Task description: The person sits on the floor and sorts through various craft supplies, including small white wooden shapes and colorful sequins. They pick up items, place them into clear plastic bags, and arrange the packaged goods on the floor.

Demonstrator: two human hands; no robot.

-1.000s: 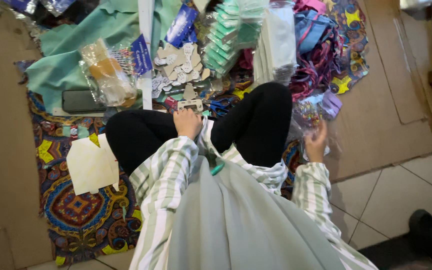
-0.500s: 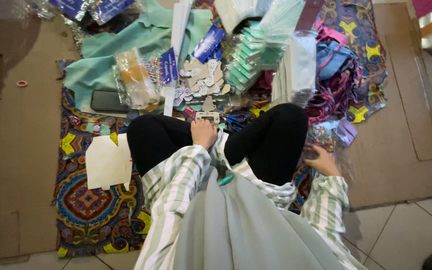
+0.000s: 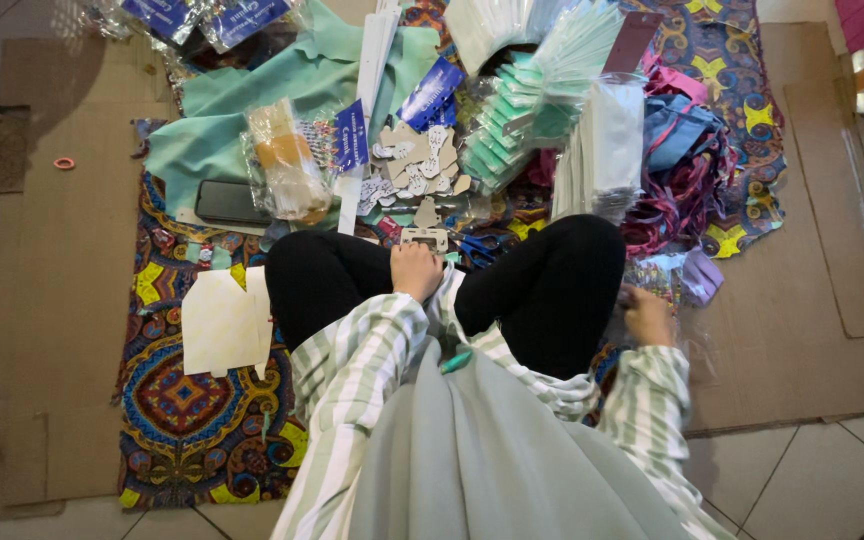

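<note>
Cardboard cutout [image 3: 424,238] against left hand [image 3: 417,270]

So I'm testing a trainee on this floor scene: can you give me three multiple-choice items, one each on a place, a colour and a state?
1. Where does the dark phone lie?
A. on the teal cloth's edge
B. on bare tile
C. on the person's knee

2. What colour is the small ring on the cardboard?
A. blue
B. orange-pink
C. white

3. What does the left hand do?
A. hangs empty
B. holds a small pale cut-out card
C. holds scissors

Answers: 1 A, it sits against the teal cloth; 2 B, its rim is orange-pink; 3 B, the card sticks out beyond the fingertips.
</note>
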